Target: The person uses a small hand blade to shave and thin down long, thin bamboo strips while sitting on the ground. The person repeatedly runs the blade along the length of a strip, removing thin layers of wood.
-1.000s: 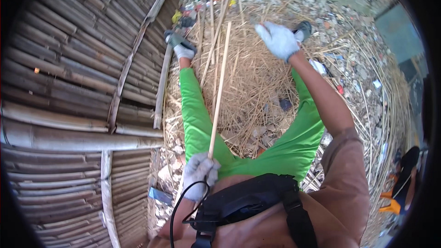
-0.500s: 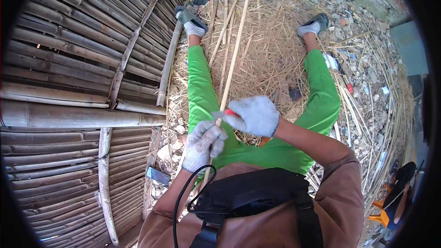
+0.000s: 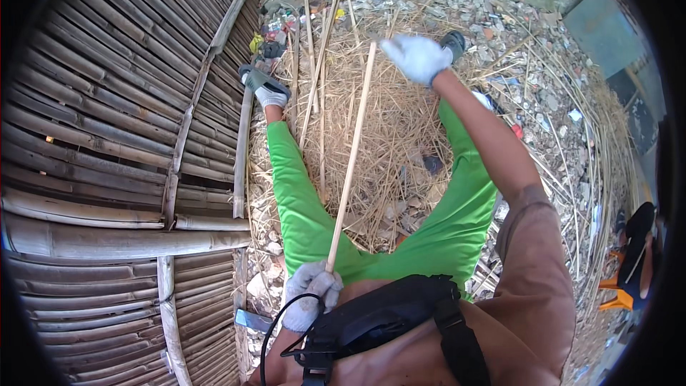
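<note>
Right hand (image 3: 416, 58) swung out near the far end of the pale strip (image 3: 353, 150)

No longer beside my left hand (image 3: 312, 293), it is blurred; I cannot tell whether its fingers hold anything. My left fingers curl closed round the strip's near end; the strip slants away over my green trousers (image 3: 464, 204) and the straw-coloured litter (image 3: 400, 132).

We record our soiled, off-white knit-gloved left hand (image 3: 312, 299) held low and close in, fingers (image 3: 329, 286) curled tight. Our white knit-gloved right hand (image 3: 416, 58) is extended well forward, grip unclear; our bare right forearm (image 3: 489, 136) angles inward from the elbow.
</note>
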`<action>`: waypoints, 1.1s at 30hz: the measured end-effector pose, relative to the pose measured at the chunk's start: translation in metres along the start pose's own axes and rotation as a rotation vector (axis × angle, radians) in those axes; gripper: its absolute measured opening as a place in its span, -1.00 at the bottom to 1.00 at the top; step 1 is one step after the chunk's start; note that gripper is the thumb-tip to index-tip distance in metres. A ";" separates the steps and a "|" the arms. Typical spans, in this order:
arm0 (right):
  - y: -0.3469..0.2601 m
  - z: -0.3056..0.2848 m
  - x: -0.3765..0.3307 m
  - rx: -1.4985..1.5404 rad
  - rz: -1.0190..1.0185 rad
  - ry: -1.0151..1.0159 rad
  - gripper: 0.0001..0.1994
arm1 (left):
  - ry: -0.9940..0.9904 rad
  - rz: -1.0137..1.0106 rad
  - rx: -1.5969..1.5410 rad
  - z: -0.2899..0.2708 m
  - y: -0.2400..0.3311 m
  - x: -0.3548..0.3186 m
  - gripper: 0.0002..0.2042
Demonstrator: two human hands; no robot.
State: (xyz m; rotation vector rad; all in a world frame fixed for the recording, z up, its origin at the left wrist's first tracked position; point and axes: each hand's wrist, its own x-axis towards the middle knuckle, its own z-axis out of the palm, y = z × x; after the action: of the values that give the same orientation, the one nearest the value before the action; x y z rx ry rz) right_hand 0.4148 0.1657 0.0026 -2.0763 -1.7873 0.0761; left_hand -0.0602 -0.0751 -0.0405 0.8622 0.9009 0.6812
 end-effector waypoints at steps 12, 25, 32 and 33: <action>-0.120 0.059 -0.114 0.186 -0.345 -0.121 -0.41 | 0.094 0.083 -0.240 0.004 0.017 0.051 -0.82; -0.164 0.055 -0.196 0.236 -0.620 -0.227 -0.57 | 0.115 0.036 -0.213 0.013 0.028 0.055 -0.86; -0.168 0.049 -0.183 0.231 -0.695 -0.121 -0.61 | 0.113 0.059 -0.211 0.014 0.040 0.052 -0.83; -0.168 0.050 -0.183 0.230 -0.694 -0.120 -0.61 | 0.113 0.059 -0.213 0.014 0.041 0.052 -0.83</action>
State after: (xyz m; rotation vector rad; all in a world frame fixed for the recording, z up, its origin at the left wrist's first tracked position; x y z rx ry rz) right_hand 0.2090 0.0207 -0.0264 -1.2344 -2.3423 0.2003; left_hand -0.0297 -0.0186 -0.0201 0.6676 0.8883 0.8681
